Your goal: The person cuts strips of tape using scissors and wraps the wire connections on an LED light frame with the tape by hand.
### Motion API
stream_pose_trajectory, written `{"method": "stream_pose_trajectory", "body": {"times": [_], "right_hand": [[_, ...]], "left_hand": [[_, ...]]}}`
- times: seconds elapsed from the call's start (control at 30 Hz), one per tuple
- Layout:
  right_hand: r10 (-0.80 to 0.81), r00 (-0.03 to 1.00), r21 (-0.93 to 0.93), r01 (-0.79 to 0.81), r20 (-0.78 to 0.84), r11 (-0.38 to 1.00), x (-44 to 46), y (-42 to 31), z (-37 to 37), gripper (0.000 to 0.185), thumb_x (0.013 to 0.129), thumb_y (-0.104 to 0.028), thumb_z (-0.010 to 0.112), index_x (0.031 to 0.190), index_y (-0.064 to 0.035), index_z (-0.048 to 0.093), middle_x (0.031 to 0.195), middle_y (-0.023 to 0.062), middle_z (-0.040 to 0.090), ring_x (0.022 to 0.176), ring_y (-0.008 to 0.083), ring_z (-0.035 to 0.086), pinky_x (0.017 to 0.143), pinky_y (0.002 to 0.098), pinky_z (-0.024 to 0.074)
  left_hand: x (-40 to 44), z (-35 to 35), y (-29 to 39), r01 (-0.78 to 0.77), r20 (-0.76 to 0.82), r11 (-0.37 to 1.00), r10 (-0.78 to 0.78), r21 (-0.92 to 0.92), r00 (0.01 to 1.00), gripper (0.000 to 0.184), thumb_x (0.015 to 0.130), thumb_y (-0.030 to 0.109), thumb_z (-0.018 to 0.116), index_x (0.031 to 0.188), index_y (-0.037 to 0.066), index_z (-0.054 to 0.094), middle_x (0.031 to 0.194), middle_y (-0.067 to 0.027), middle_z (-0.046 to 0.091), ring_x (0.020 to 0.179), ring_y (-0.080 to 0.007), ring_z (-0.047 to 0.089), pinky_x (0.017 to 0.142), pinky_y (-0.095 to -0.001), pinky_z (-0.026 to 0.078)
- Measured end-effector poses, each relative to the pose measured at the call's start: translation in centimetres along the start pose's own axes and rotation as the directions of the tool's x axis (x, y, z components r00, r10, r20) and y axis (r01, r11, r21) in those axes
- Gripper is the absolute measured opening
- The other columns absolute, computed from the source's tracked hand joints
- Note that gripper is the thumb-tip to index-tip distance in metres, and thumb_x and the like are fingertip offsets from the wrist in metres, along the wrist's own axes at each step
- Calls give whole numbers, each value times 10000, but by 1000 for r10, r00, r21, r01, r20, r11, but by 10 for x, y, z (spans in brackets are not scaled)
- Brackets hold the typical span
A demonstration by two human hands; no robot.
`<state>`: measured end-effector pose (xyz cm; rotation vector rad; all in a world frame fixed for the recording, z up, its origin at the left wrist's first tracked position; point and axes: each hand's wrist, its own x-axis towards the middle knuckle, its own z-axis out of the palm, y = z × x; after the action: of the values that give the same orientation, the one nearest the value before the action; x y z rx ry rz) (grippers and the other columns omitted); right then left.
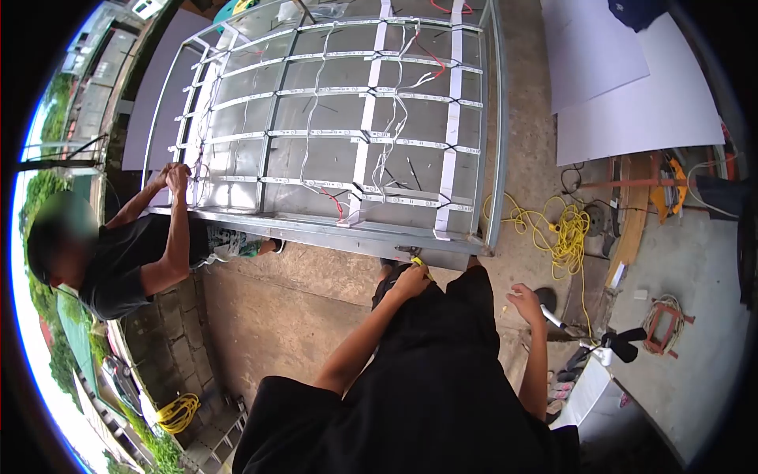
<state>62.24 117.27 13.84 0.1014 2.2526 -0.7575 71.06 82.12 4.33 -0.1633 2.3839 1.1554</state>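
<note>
Right hand [524, 302]: fingers parted, right of the wearer's legs. Left hand [411, 281]: fingers closed on a yellow item [418, 261] at the near edge of the metal frame [339, 231]. Co-worker's hands [178, 177]: at the frame's left side. Light strips [320, 133]: mounted across the frame, markings too small to read.

Metal frame [316, 230] at twelve o'clock, yellow-handled tool [418, 261] at its six-o'clock edge.
White LED strips [328, 133] cross it among loose wires [439, 73]; the tool is partly hidden.
</note>
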Motion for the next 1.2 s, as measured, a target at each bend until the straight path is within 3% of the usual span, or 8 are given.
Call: {"method": "stream_pose_trajectory", "body": {"times": [0.13, 0.23, 0.3, 0.4, 0.6, 0.77, 0.97, 1.2], "right_hand": [[-142, 988, 21, 141, 57, 990, 83, 35, -46, 375, 821, -234, 723, 1106, -13, 620, 1031, 167, 682, 893, 242, 678, 797, 340, 523], [-131, 952, -250, 203, 276, 947, 145, 20, -94, 434, 799, -274, 744, 1112, 2, 623, 1088, 191, 668, 988, 287, 660, 843, 370, 513], [-131, 917, -408, 291, 376, 866, 171, -15, -133, 455, 814, -281, 733, 1127, 26, 613, 1136, 210, 650, 1066, 318, 630, 885, 400, 496], [-310, 916, -360, 387, 254, 849, 203, -75, -179, 413, 841, -257, 706, 1135, 16, 605, 1122, 199, 656, 1036, 313, 639, 861, 395, 505], [-509, 861, -258, 493, 6, 831, 212, -141, -219, 379, 864, -255, 670, 1141, -8, 595, 1114, 209, 651, 1046, 352, 627, 853, 421, 496], [-441, 890, -168, 456, 121, 874, 181, -128, -194, 394, 844, -266, 687, 1140, -19, 609, 1145, 205, 629, 1087, 363, 597, 902, 418, 478], [-333, 935, -323, 355, 121, 878, 170, -79, -180, 347, 795, -239, 737, 1069, -50, 641, 1156, 158, 604, 1130, 335, 555, 950, 404, 438], [-740, 632, -281, 685, -229, 672, 253, -224, -267, 182, 801, -75, 698, 960, -19, 631, 1120, 155, 604, 1120, 329, 556, 944, 392, 443]], "left_hand": [[0, 31, 12, 254, -266, 959, -278, -122, 923, 261, 761, 188, 693, 941, 26, 595, 973, -182, 631, 989, -382, 586, 884, -455, 473], [-5, 46, 47, 351, -415, 931, -361, -103, 835, 323, 760, 160, 672, 1050, 49, 579, 1057, -211, 579, 1024, -404, 583, 870, -475, 493], [1, 56, 70, 409, -516, 819, -572, -403, 637, 409, 751, 166, 709, 1113, 47, 559, 1163, -193, 541, 1100, -393, 547, 910, -461, 476], [8, 65, 96, 427, -586, 755, -655, -497, 477, 446, 767, 171, 707, 1160, 42, 540, 1227, -183, 513, 1113, -397, 543, 920, -456, 471], [12, 84, 102, 412, -646, 783, -620, -467, 446, 463, 753, 187, 726, 1159, 34, 562, 1172, -206, 553, 1109, -384, 540, 939, -436, 455], [19, 81, 84, 483, -613, 742, -664, -466, 428, 442, 747, 229, 738, 1123, 50, 590, 1124, -199, 558, 1060, -381, 561, 891, -447, 482], [21, 65, 74, 545, -552, 721, -687, -429, 474, 343, 760, 244, 731, 1020, 41, 636, 1042, -186, 599, 1021, -361, 574, 870, -442, 486], [19, 44, 57, 445, -395, 644, -749, -622, 531, 304, 801, 297, 685, 897, 8, 684, 874, -222, 677, 883, -333, 660, 774, -422, 513]]}}
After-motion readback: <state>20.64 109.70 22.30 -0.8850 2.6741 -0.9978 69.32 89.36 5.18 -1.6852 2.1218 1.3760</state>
